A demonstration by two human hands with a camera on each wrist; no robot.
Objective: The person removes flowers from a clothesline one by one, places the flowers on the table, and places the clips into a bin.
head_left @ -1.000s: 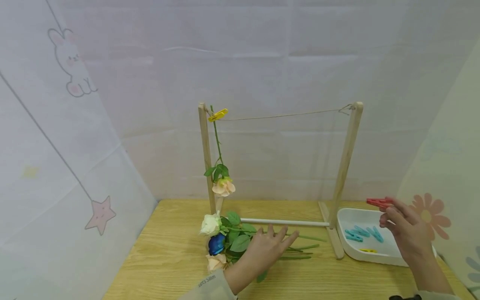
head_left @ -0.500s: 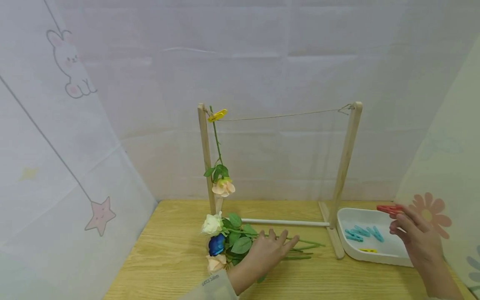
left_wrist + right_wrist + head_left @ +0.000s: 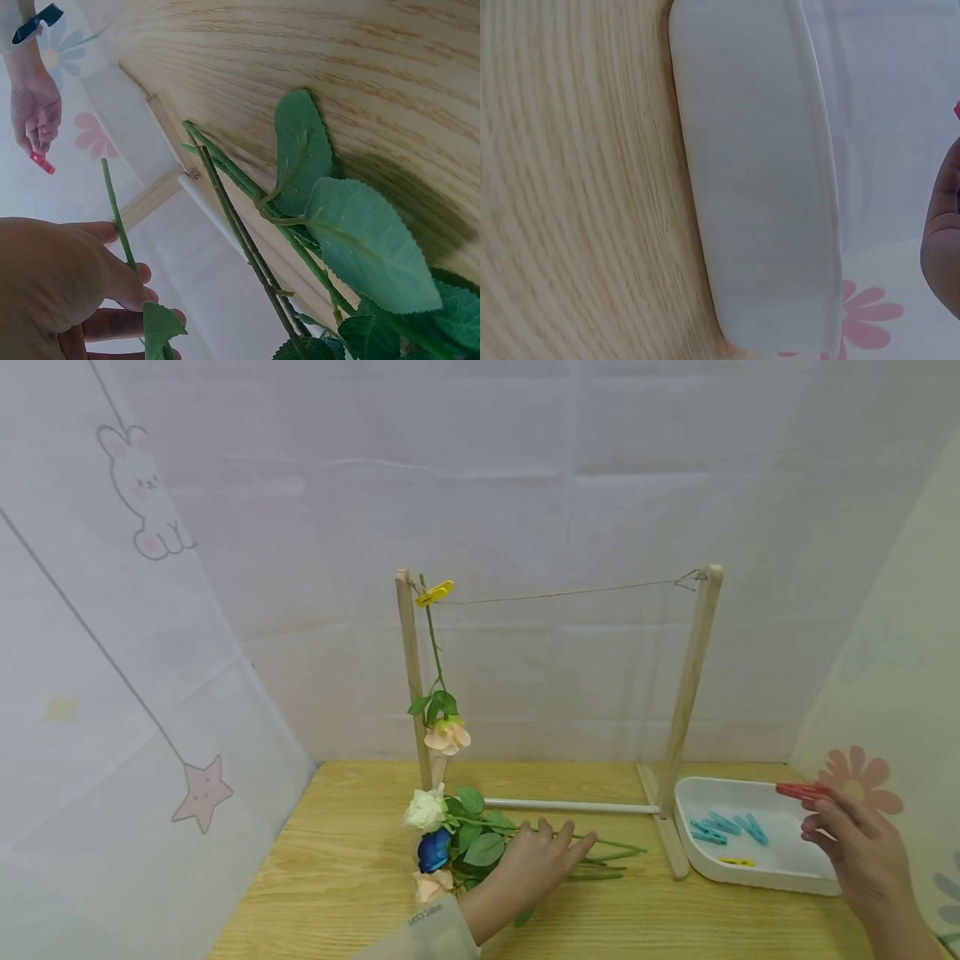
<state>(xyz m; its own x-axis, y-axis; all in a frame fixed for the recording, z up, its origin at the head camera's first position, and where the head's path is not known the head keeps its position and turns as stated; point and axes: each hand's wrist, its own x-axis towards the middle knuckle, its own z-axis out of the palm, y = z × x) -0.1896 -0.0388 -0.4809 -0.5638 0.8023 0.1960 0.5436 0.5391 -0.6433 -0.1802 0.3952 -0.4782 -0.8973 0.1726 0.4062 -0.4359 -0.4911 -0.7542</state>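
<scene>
My left hand (image 3: pixel 534 858) is over the flower stems on the table. In the left wrist view its thumb and fingers grip one green rose stem (image 3: pixel 114 199), lifted apart from the other stems (image 3: pixel 240 225). A white rose (image 3: pixel 425 810), a blue rose (image 3: pixel 433 851) and a peach rose (image 3: pixel 432 887) lie with their heads to the left. Above the right side of the white tray (image 3: pixel 757 880), my right hand (image 3: pixel 866 852) pinches a red clothespin (image 3: pixel 799 791) between thumb and fingers; only a bit of it shows in the right wrist view.
A wooden rack (image 3: pixel 688 685) stands behind the flowers, a thin string (image 3: pixel 555 595) across its top. A yellow clothespin (image 3: pixel 435 592) holds a peach rose (image 3: pixel 447 735) upside down at the string's left end. Several teal clothespins (image 3: pixel 723 822) and a yellow clothespin (image 3: pixel 737 862) lie in the tray.
My right hand has moved to the right and slightly down with the red clothespin, across the tray. The left hand stays almost in place on the stem.
</scene>
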